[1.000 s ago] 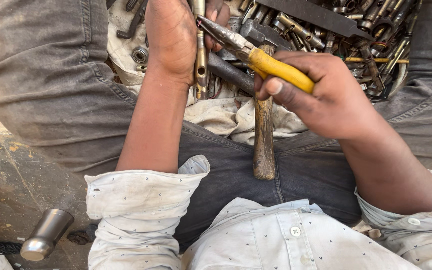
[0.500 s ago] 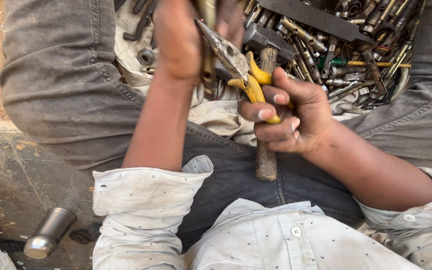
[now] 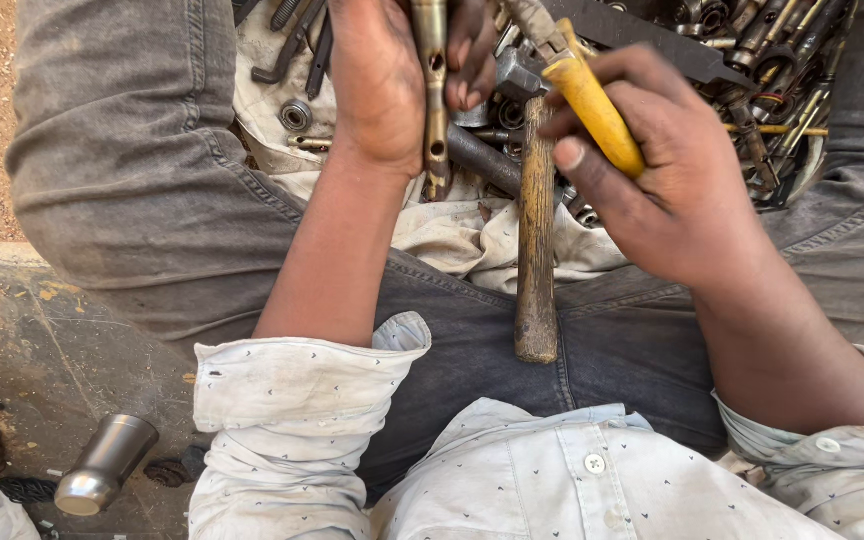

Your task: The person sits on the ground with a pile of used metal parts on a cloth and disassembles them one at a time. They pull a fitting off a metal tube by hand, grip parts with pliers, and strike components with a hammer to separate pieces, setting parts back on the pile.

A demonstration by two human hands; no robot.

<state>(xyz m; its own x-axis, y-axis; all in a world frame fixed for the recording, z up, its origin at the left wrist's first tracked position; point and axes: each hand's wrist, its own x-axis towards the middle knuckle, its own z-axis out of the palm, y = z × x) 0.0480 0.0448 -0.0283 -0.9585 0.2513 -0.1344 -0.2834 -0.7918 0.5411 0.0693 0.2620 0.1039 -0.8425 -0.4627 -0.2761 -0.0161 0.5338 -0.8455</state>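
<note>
over the lap: left hand (image 3: 384,85) clamps a slotted metal bar (image 3: 433,95) upright; right hand (image 3: 677,170) grips yellow-handled pliers (image 3: 592,100) (1 hammer (image 3: 535,230) resting between).

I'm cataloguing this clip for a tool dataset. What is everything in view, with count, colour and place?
pliers: one, yellow handles, held in the right hand
perforated metal bar: one, brassy, upright in the left hand
hammer: one, steel head, worn wooden handle, lying on the lap between the hands
heap of metal tools: too many to count, dark grey and brassy, top right on the cloth
cloth: one, dirty off-white, spread on the lap under the tools
bearing ring: one, silver, on the cloth left of the left hand
metal cylinder: one, silver, on the ground at lower left
trousers: grey, both legs
shirt: pale, dotted, sleeves rolled
left hand: one, top centre
right hand: one, upper right
</note>
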